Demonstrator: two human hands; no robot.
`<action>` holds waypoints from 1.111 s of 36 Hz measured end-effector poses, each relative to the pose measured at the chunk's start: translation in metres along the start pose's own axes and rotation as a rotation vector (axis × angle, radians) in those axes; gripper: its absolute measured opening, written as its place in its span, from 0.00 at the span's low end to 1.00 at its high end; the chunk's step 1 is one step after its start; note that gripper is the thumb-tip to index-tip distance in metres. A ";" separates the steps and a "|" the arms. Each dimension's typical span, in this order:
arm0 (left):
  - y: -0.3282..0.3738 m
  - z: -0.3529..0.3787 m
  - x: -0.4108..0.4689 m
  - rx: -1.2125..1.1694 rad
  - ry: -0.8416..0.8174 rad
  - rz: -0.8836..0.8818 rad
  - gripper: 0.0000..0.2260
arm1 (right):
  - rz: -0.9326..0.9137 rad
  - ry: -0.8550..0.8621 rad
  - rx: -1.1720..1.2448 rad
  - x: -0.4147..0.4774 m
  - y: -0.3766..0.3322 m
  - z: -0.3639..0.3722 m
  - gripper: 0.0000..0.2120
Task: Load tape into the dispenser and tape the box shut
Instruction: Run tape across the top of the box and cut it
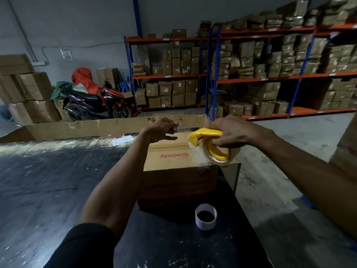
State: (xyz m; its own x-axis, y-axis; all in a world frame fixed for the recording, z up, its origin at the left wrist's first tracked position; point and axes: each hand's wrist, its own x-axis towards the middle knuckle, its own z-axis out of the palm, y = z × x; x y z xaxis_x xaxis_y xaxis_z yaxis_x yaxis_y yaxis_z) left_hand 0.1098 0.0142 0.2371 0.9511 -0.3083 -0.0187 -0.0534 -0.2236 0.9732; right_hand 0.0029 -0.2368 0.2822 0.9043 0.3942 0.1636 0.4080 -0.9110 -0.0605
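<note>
Box (pixel 179 161): brown cardboard, sits on dark table (pixel 58 180), centre of view. Top flaps down; red "Glodway" print on top, reads upside down from head cam. Contents not visible.
Box seam: dark line across top betw. flaps, far side of the print. Glossy clear film patch on top nr right edge; cannot tell if it is tape.
Dispenser (pixel 204 136): yellow plastic, handheld, above box's right top edge. Nose points left.
Tape roll (pixel 222 153): tan/clear, mounted on dispenser hub, hangs below the grip.
Right hand (pixel 233 132): clenched over dispenser top, fingers wrapped down through roll centre.
Left hand (pixel 160 130): above box's far edge, just left of dispenser nose. Thumb and fingers pinched together; looks like clear tape end betw. them, too blurred to confirm.
Spare roll (pixel 206 216): whitish, stands on its flat side on table, near side of box, hollow core up. Apart from box.
Paper slip (pixel 122 140): white, flat on table, left of box, far side.
Large carton (pixel 87 127): long, low, open-topped, behind table. Inside not visible.
Shelving (pixel 260 78): blue/orange racks at back, all levels packed w/ brown cartons.
Stacked cartons (pixel 29 93): far left, against wall.
Motorbike (pixel 92 103): black/red, parked betw. stack and racks, orange cloth above it.
</note>
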 end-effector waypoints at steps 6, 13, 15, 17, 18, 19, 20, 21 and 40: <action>-0.004 0.009 0.038 0.113 -0.073 -0.032 0.07 | 0.062 0.026 0.028 -0.005 0.007 0.017 0.31; -0.031 0.031 0.088 0.526 -0.091 0.194 0.07 | 0.167 0.129 0.106 -0.005 0.003 0.048 0.29; -0.043 0.036 0.104 0.633 -0.101 0.273 0.07 | 0.201 0.119 0.099 0.000 0.002 0.058 0.25; -0.054 0.039 0.117 0.667 -0.091 0.311 0.08 | 0.229 0.106 0.090 0.006 0.002 0.066 0.22; -0.061 0.039 0.123 0.667 -0.082 0.312 0.08 | 0.243 0.098 0.095 0.010 0.001 0.071 0.20; -0.067 0.039 0.131 0.664 -0.074 0.313 0.08 | 0.262 0.093 0.111 0.015 -0.001 0.074 0.19; -0.074 0.041 0.137 0.659 -0.068 0.313 0.07 | 0.284 0.079 0.124 0.021 -0.002 0.079 0.19; -0.078 0.042 0.141 0.662 -0.061 0.319 0.07 | 0.295 0.073 0.127 0.026 -0.004 0.080 0.18; -0.122 0.045 0.161 0.760 0.083 0.443 0.07 | 0.450 -0.182 0.144 0.107 -0.010 0.088 0.16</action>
State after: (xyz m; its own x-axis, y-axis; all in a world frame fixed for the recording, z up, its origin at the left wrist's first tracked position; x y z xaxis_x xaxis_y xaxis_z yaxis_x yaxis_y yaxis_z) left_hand 0.2553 -0.0494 0.1050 0.8122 -0.4513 0.3695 -0.5824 -0.6625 0.4710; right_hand 0.1064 -0.1745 0.2139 0.9965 -0.0074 -0.0832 -0.0258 -0.9745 -0.2228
